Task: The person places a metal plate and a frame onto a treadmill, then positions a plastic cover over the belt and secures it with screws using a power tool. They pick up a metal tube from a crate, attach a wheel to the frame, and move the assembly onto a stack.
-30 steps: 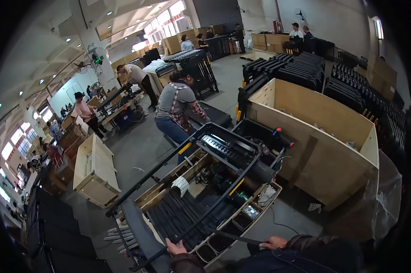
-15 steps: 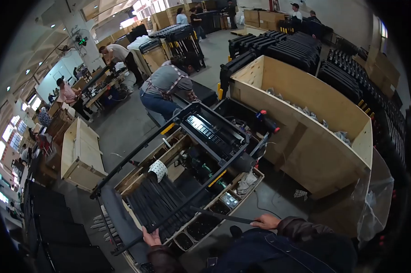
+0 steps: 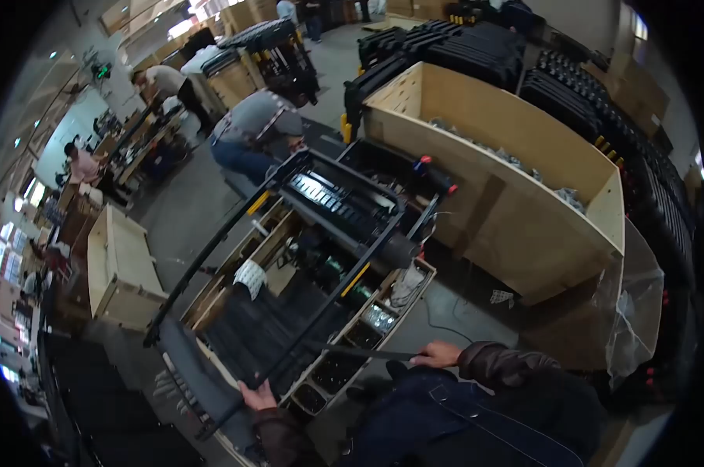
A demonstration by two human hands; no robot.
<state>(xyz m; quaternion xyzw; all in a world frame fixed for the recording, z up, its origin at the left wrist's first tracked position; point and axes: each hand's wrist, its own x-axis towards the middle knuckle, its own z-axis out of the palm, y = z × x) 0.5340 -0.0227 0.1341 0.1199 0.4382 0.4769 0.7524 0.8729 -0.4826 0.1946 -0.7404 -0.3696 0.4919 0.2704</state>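
My left hand is at the lower edge of a long black metal frame, its fingers against the bar and partly spread; whether it grips the bar is unclear. My right hand is closed on the end of a flat black strip, which reaches left toward the frame. Under the frame lies a wooden tray with many dark strips, a white dotted roll and small compartments of dark screws. A black machine unit sits at the frame's far end.
A large plywood crate with wrapped parts stands at the right. A co-worker bends over beyond the frame. A smaller wooden crate is at the left. Stacked black frames are behind, and a cable lies on the floor.
The whole view has shifted, so the scene sits slightly higher and further left. My right hand still holds the strip, and my left hand remains at the frame bar.
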